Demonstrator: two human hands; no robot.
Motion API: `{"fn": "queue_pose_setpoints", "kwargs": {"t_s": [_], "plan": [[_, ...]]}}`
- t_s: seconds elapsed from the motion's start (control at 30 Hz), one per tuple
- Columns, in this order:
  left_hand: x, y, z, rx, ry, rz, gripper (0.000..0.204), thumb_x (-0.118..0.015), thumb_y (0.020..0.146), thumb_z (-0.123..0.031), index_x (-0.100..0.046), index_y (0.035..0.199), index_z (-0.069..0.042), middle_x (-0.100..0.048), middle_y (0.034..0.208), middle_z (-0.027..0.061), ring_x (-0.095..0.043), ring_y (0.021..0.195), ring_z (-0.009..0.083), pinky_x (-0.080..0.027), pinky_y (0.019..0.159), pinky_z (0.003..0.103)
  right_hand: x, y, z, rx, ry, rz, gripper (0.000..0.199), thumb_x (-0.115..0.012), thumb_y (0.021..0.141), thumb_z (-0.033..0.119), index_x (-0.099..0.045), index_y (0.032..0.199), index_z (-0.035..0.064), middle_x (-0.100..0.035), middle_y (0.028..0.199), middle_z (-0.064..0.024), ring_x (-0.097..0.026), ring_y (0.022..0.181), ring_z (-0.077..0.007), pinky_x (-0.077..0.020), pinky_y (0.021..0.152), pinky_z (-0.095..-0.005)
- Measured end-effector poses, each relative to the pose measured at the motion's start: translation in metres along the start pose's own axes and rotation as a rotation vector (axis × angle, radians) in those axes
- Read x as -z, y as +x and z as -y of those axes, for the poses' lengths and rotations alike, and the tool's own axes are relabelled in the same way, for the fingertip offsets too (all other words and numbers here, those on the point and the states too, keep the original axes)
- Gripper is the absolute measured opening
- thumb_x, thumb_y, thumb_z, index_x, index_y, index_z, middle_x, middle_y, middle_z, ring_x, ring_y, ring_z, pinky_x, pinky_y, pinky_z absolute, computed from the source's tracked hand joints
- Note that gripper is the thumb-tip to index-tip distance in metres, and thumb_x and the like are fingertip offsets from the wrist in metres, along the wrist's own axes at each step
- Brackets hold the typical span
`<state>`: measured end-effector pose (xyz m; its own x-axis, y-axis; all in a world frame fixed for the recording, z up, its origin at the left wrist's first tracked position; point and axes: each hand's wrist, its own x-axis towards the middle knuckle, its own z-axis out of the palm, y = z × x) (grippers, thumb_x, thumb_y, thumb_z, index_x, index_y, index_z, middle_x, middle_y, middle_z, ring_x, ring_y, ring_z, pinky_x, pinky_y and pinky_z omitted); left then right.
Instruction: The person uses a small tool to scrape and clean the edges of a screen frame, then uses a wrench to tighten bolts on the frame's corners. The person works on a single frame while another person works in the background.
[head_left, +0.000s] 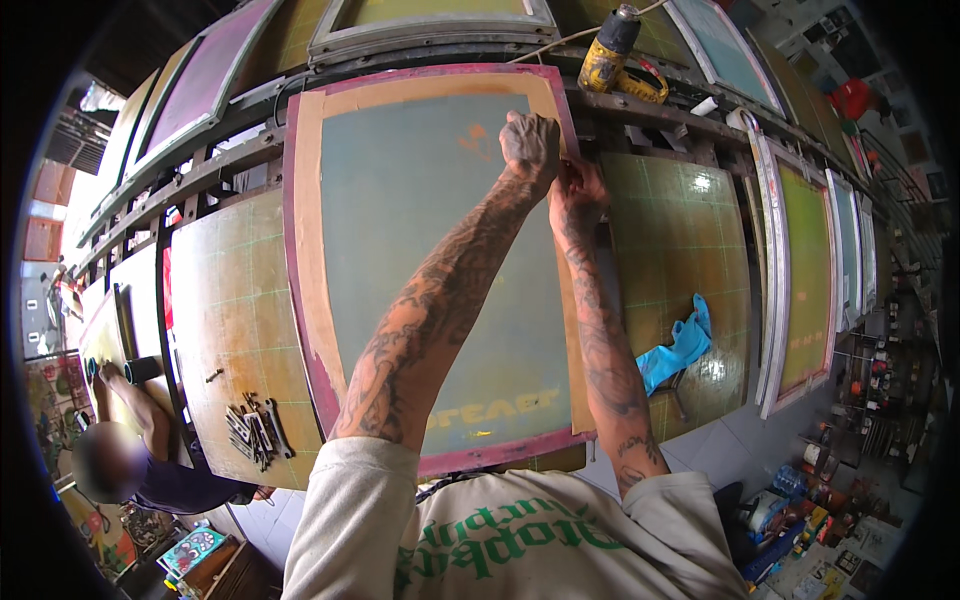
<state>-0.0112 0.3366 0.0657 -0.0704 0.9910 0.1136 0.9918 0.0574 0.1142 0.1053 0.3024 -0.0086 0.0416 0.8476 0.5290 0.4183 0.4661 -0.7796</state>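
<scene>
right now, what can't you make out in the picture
Head view, hidden: anything the left hand may grip, behind its curled fingers.
Head view, hidden: the right hand's fingertips, partly shadowed and behind the left hand.
Head view, covered: the grey screen under the left forearm.
Head view, cut off: the silver frame's far end, by the top edge.
Head view, too small: the number of piled tools, overlapping.

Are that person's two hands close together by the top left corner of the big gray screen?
Not the left corner: the head view shows the left hand and right hand close together by the top right corner of the big gray screen.
</scene>
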Motion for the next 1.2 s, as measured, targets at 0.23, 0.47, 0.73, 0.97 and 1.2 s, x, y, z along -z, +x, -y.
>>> {"fn": "queue_pose_setpoints", "kwargs": {"t_s": [0.23, 0.47, 0.73, 0.97, 1.2], "plan": [[-0.034, 0.001, 0.009, 0.083, -0.036, -0.045, 0.031, -0.069, 0.087, -0.028, -0.069, 0.104, -0.002, -0.068, 0.102, 0.0119, -0.064, 0.099, 0.0285, -0.057, 0.074, 0.038, 0.002, 0.002, 0.015, 0.036, -0.063, -0.065, 0.015, -0.071, 0.094, 0.012, -0.073, 0.107, 0.0035, -0.068, 0.089, -0.0058, -0.063, 0.075, -0.013, -0.0505, 0.069, -0.0274], [0.002, 0.004, 0.067, 0.042, -0.392, 0.048, 0.029, -0.068, 0.089, -0.032, -0.073, 0.086, -0.004, -0.074, 0.086, 0.0202, -0.073, 0.083, 0.0383, -0.058, 0.074, 0.051, 0.001, 0.003, 0.004, 0.083, -0.038, -0.11, 0.014, -0.072, 0.092, 0.008, -0.074, 0.104, 0.0021, -0.068, 0.087, -0.0047, -0.062, 0.073, -0.012, -0.0502, 0.067, -0.027], [0.015, 0.0, 0.024, -0.068, -0.148, 0.063, 0.022, -0.07, 0.086, -0.028, -0.076, 0.085, -0.007, -0.075, 0.085, 0.0161, -0.075, 0.082, 0.0324, -0.058, 0.068, 0.043, 0.001, 0.003, 0.008, 0.03, -0.078, -0.08, 0.013, -0.072, 0.091, 0.006, -0.073, 0.103, 0.0027, -0.066, 0.088, -0.0044, -0.06, 0.073, -0.0104, -0.0496, 0.065, -0.0263], [0.004, 0.014, 0.017, -0.012, -0.084, 0.092, 0.012, -0.069, 0.08, -0.019, -0.078, 0.085, -0.012, -0.076, 0.084, 0.0111, -0.076, 0.081, 0.0256, -0.058, 0.061, 0.038, -0.001, 0.002, 0.0, 0.07, -0.095, -0.082, 0.013, -0.072, 0.091, 0.004, -0.073, 0.104, 0.0036, -0.067, 0.09, -0.0051, -0.061, 0.074, -0.0107, -0.0499, 0.065, -0.026], [0.0, 0.006, 0.043, 0.062, -0.409, 0.077, 0.025, -0.064, 0.087, -0.028, -0.077, 0.09, -0.007, -0.074, 0.094, 0.0218, -0.073, 0.09, 0.0395, -0.058, 0.082, 0.048, -0.002, 0.003, 0.006, 0.058, -0.005, -0.119, 0.012, -0.073, 0.091, 0.007, -0.074, 0.102, 0.0031, -0.068, 0.088, -0.0067, -0.065, 0.075, -0.0134, -0.0517, 0.067, -0.0278]]}}
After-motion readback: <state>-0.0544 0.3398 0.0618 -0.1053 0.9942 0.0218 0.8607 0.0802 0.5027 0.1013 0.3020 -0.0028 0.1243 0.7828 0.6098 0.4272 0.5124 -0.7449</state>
